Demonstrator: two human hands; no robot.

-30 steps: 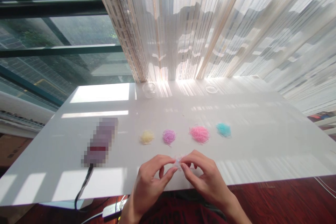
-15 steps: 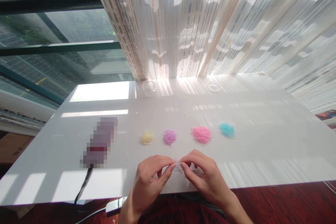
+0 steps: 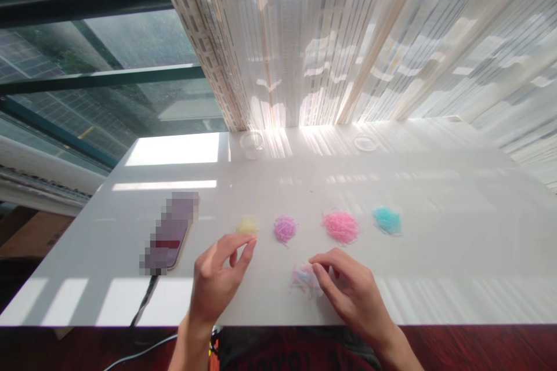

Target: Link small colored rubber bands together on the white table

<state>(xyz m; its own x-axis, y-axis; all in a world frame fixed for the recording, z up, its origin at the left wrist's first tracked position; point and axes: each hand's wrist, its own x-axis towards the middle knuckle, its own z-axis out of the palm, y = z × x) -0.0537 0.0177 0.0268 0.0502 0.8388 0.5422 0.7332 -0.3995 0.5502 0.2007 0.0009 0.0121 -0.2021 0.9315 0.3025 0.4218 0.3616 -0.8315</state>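
Observation:
My left hand (image 3: 219, 276) is pinched just in front of a small pile of pale yellow strands (image 3: 248, 224), its fingertips at the pile's near edge. Whatever sits between those fingertips is too small to make out. Over the right side of a mixed pile of pastel strands (image 3: 301, 280) is my right hand (image 3: 353, 283), thumb and forefinger together; I cannot see what they hold. Behind the hands, in a row with the yellow one, lie piles of thin purple strands (image 3: 285, 229), pink strands (image 3: 340, 227) and blue strands (image 3: 387, 221).
A phone (image 3: 174, 232), partly blurred out, lies at the left with a dark cable (image 3: 145, 299) running off the near edge. Two clear round dishes or lids (image 3: 366, 142) sit at the back of the white table (image 3: 444, 208), below a striped curtain (image 3: 304, 69).
My hands were together over the mixed pile and have parted. The left moved left to the yellow pile; the right shifted slightly right, uncovering more of the mixed strands. The view shifted a little.

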